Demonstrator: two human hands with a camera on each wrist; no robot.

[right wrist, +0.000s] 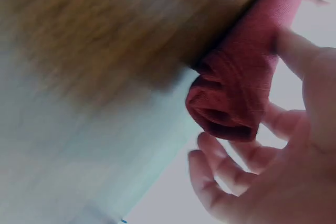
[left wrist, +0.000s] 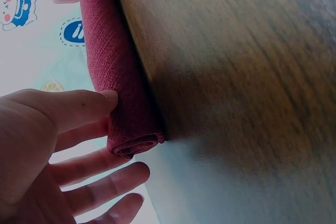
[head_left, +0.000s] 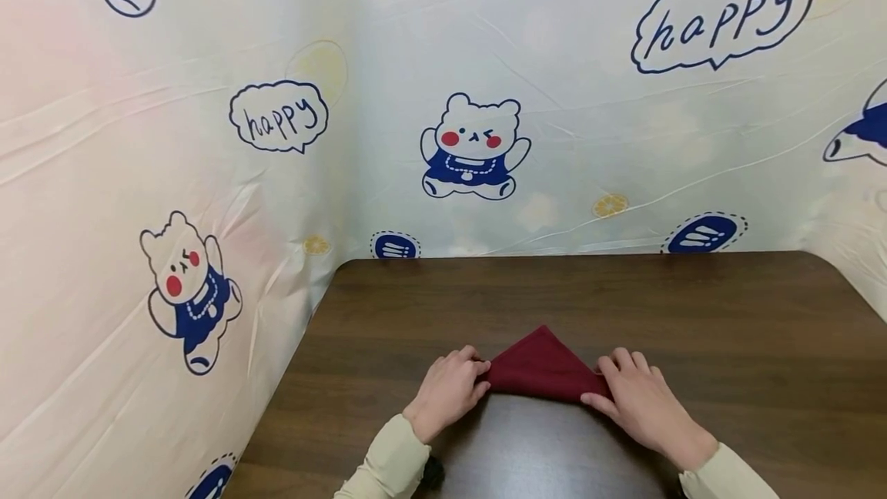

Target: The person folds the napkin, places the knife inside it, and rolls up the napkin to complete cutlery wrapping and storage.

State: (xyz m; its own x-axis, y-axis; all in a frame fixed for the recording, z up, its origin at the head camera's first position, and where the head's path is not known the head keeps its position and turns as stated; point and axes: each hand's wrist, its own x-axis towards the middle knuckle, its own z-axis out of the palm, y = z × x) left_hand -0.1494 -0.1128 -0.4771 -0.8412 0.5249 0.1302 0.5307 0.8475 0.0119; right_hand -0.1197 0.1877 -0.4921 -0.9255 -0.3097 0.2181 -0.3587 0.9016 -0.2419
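Note:
A dark red cloth (head_left: 543,368) lies on the brown table, its near edge rolled into a tube and a flat triangular corner pointing away from me. At the roll's left end, my left hand (head_left: 450,390) pinches it between thumb and forefinger. The left wrist view shows the coiled end of the roll (left wrist: 123,93), with the other fingers spread beyond it. My right hand (head_left: 640,399) grips the right end, thumb on the near side and fingers behind. Loose folds open at that end of the cloth (right wrist: 236,87) in the right wrist view.
The wooden table (head_left: 388,299) has rounded far corners. Behind it and along the left hangs a pale curtain (head_left: 388,137) printed with bears and speech bubbles. Light sleeves (head_left: 395,453) cover both forearms.

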